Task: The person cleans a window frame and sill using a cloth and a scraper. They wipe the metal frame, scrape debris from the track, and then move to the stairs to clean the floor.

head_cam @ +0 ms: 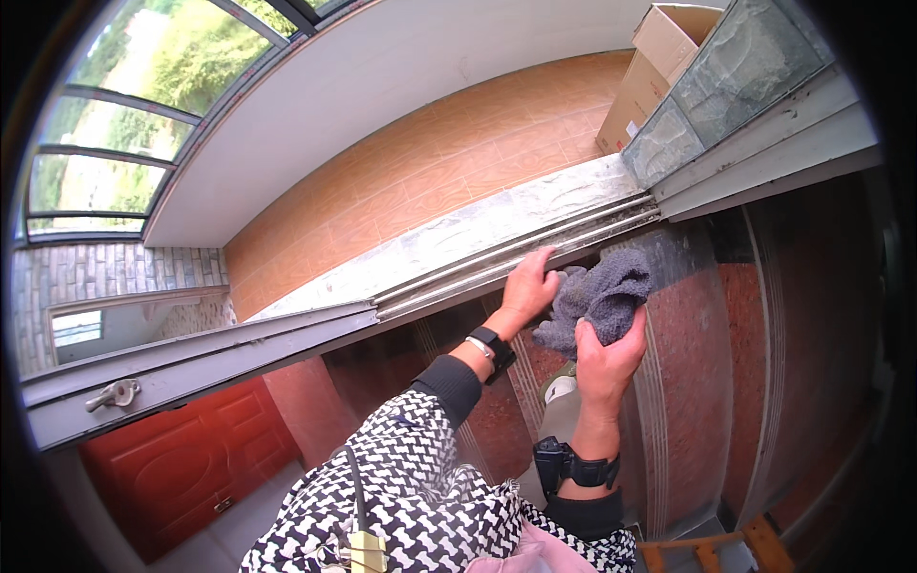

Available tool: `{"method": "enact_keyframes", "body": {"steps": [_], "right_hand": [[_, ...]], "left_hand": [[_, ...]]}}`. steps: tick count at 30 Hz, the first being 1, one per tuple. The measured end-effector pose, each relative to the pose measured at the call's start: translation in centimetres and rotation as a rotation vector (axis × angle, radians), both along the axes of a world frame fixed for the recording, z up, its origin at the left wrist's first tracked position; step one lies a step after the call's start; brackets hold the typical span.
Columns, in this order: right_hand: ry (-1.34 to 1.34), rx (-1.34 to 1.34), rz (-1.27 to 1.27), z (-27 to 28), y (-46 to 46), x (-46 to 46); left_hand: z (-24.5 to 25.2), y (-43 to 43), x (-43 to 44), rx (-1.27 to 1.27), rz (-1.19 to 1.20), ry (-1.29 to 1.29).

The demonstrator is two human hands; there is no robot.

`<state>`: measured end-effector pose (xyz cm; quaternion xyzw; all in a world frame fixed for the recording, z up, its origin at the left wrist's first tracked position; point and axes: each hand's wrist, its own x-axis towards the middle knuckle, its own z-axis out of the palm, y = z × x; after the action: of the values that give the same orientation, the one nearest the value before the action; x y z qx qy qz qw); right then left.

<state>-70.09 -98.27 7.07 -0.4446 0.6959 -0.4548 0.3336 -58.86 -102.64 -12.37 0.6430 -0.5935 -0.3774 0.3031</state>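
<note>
A bunched grey-purple cloth (598,301) is gripped in my right hand (609,358), over the stone stair treads and close to the sill. My left hand (529,286) lies at the near edge of the sliding-window track (516,247), just left of the cloth. Its fingertips are on the track's edge, and the thumb points towards the cloth; whether it touches the cloth I cannot tell. Dirt shows in the grooves of the track, most plainly at its right end.
Beyond the track lie a pale stone sill (458,229) and a wood-look tiled floor (430,157). A cardboard box (645,93) stands at the back right. Metal window frames (215,344) flank the opening. Reddish stairs (688,372) descend below; a red door (193,458) is at lower left.
</note>
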Motion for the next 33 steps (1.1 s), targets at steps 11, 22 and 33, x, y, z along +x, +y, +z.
{"method": "enact_keyframes", "body": {"steps": [11,22,33], "right_hand": [[0.046,0.029,-0.023,-0.7,0.3,-1.2],[0.007,0.054,-0.014,0.2,-0.4,-0.6],[0.031,0.03,-0.045,-0.9,0.5,-1.8]], "left_hand": [[-0.5,4.6,13.2,0.878,0.17,-0.929],[0.1,6.3,10.3,0.22,-0.005,-0.438],[-2.0,-3.0,-2.6,0.472,-0.076,-0.441]]}}
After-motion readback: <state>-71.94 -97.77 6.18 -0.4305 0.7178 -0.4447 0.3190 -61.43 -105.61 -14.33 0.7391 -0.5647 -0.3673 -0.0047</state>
